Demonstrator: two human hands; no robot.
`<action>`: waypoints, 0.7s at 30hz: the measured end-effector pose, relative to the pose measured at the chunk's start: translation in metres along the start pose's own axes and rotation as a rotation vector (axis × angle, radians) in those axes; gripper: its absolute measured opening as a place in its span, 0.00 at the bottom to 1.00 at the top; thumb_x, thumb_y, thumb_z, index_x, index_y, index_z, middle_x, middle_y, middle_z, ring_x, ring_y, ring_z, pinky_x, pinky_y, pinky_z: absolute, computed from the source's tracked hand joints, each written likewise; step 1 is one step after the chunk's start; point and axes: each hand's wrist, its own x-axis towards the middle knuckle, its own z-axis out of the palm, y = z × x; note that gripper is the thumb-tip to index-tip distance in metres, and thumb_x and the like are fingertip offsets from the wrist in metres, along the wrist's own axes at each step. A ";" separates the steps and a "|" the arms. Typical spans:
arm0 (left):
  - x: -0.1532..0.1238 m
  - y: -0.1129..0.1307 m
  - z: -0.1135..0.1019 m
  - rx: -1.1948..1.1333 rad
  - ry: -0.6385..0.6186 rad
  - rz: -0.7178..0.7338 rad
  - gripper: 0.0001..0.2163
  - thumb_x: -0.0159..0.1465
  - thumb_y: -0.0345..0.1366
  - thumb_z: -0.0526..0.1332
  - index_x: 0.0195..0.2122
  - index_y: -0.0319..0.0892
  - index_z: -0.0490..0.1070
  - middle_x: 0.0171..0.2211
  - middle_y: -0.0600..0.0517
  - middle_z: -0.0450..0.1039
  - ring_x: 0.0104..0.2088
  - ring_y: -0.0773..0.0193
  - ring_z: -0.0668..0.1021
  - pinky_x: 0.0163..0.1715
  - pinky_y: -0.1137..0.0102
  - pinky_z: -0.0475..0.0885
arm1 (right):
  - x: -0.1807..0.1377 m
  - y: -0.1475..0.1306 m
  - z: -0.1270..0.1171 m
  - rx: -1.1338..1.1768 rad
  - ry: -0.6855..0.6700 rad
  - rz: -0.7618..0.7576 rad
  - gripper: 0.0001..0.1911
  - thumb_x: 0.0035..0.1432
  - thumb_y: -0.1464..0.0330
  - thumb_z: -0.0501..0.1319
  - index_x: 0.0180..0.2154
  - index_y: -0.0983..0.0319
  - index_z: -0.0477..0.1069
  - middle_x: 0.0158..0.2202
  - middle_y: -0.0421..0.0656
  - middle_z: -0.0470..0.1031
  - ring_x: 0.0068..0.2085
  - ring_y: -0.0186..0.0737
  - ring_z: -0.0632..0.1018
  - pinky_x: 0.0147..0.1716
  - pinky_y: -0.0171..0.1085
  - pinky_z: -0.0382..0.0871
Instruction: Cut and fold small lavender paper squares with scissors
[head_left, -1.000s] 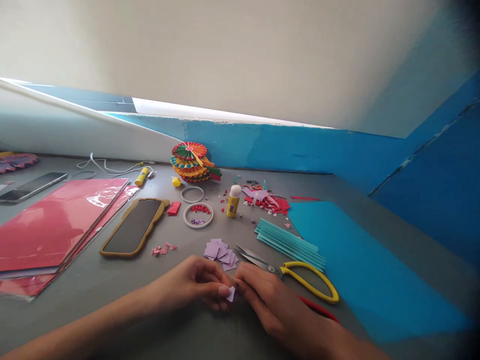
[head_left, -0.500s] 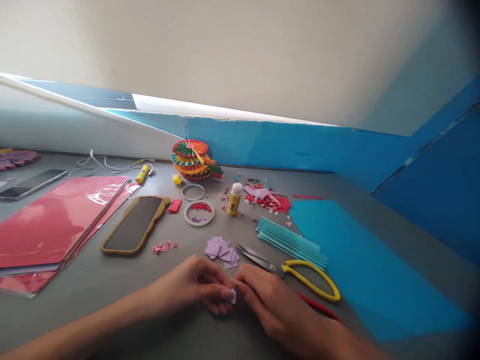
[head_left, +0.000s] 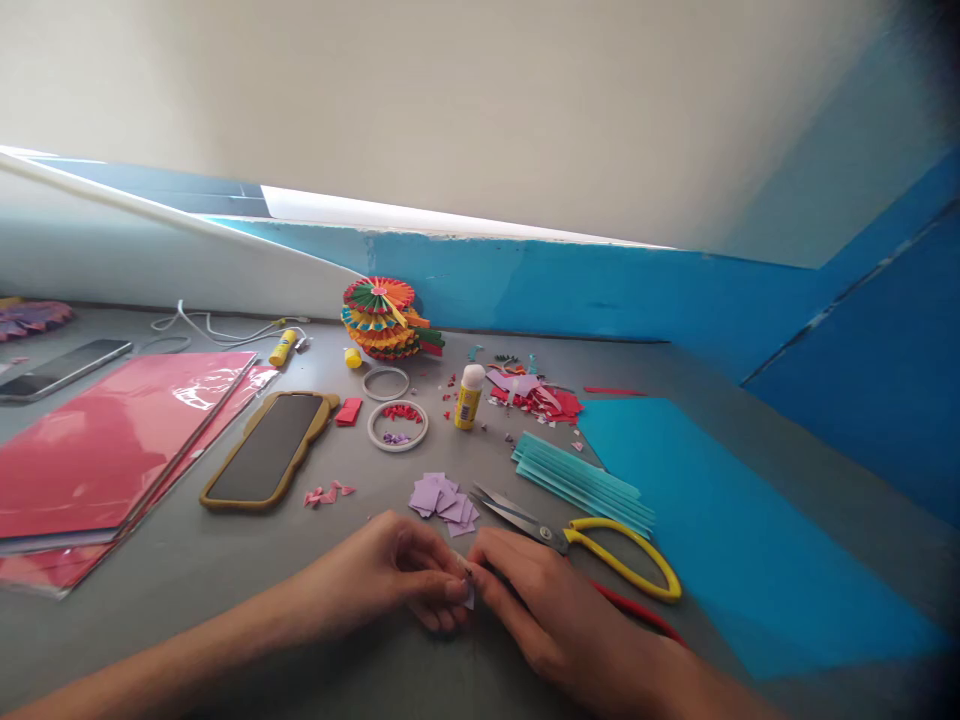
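My left hand (head_left: 390,575) and my right hand (head_left: 536,600) meet low in the middle of the grey table (head_left: 225,580). Both pinch one small lilac paper piece (head_left: 469,597) between fingertips, pressed close to the tabletop. Just beyond the hands lies a little heap of lilac paper squares (head_left: 442,497). Yellow-handled scissors (head_left: 600,550) lie shut beside my right hand, blades pointing left. A red strip (head_left: 637,615) shows under my right wrist.
A phone in a tan case (head_left: 266,450), red sheets in plastic (head_left: 105,440), two white rings (head_left: 397,425) with scraps, a glue stick (head_left: 470,397), folded teal strips (head_left: 581,485), a large blue sheet (head_left: 720,540) and stacked paper rosettes (head_left: 382,320) lie around.
The hands have drawn closer together around the lilac piece, so less of it shows. The view shifted slightly.
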 end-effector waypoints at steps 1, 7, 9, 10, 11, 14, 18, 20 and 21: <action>0.000 0.000 0.000 -0.001 -0.001 -0.003 0.12 0.57 0.41 0.67 0.36 0.36 0.77 0.31 0.47 0.80 0.29 0.67 0.80 0.35 0.71 0.75 | 0.000 0.000 0.000 0.001 0.001 -0.001 0.09 0.68 0.72 0.49 0.33 0.60 0.63 0.34 0.38 0.68 0.34 0.34 0.69 0.34 0.32 0.63; 0.000 0.000 0.001 -0.010 -0.003 0.003 0.12 0.57 0.41 0.67 0.35 0.36 0.76 0.31 0.48 0.80 0.29 0.67 0.80 0.34 0.71 0.75 | 0.000 0.002 0.002 0.002 0.007 -0.010 0.10 0.68 0.73 0.49 0.33 0.60 0.62 0.34 0.38 0.68 0.34 0.34 0.68 0.33 0.32 0.62; 0.000 0.000 0.001 -0.008 -0.003 0.003 0.12 0.57 0.41 0.67 0.35 0.36 0.76 0.31 0.47 0.80 0.29 0.67 0.80 0.34 0.71 0.75 | 0.001 0.002 0.002 0.000 0.009 -0.013 0.10 0.68 0.73 0.49 0.33 0.60 0.62 0.34 0.38 0.68 0.34 0.34 0.68 0.33 0.33 0.62; 0.000 0.000 0.001 -0.006 -0.005 0.004 0.12 0.57 0.41 0.67 0.35 0.35 0.76 0.31 0.47 0.80 0.29 0.67 0.80 0.34 0.71 0.75 | 0.001 0.001 0.002 0.000 0.003 -0.009 0.10 0.68 0.74 0.49 0.32 0.61 0.62 0.34 0.38 0.68 0.34 0.35 0.68 0.33 0.33 0.62; -0.001 0.000 0.001 -0.003 -0.007 0.008 0.13 0.57 0.41 0.67 0.36 0.35 0.75 0.31 0.47 0.80 0.29 0.67 0.80 0.34 0.70 0.75 | 0.001 0.001 0.002 0.004 -0.008 -0.002 0.10 0.68 0.74 0.49 0.32 0.61 0.62 0.33 0.38 0.68 0.34 0.35 0.69 0.32 0.33 0.62; -0.001 0.001 0.001 0.009 -0.008 0.015 0.13 0.58 0.41 0.67 0.36 0.35 0.75 0.31 0.47 0.80 0.29 0.67 0.80 0.34 0.71 0.74 | 0.001 -0.001 0.001 0.039 -0.022 0.037 0.11 0.68 0.74 0.48 0.33 0.61 0.62 0.33 0.38 0.68 0.33 0.35 0.68 0.32 0.33 0.62; -0.001 0.003 0.003 0.017 0.018 0.009 0.13 0.57 0.41 0.67 0.34 0.35 0.74 0.31 0.47 0.80 0.28 0.67 0.79 0.33 0.72 0.74 | 0.002 0.000 0.000 0.070 0.072 0.049 0.13 0.70 0.69 0.46 0.32 0.60 0.61 0.33 0.38 0.68 0.33 0.35 0.68 0.32 0.34 0.61; -0.001 0.003 0.004 0.012 0.021 0.016 0.12 0.57 0.41 0.67 0.34 0.35 0.74 0.31 0.47 0.79 0.28 0.67 0.79 0.33 0.72 0.74 | 0.002 0.001 0.000 0.054 0.088 0.038 0.13 0.71 0.68 0.46 0.33 0.60 0.63 0.33 0.38 0.69 0.34 0.36 0.68 0.34 0.35 0.61; -0.001 0.002 0.004 0.010 0.022 0.020 0.12 0.57 0.41 0.67 0.34 0.35 0.74 0.30 0.47 0.79 0.28 0.67 0.79 0.33 0.72 0.74 | 0.003 0.000 0.001 0.038 0.085 0.039 0.13 0.70 0.67 0.47 0.33 0.60 0.63 0.33 0.38 0.69 0.35 0.36 0.68 0.34 0.35 0.60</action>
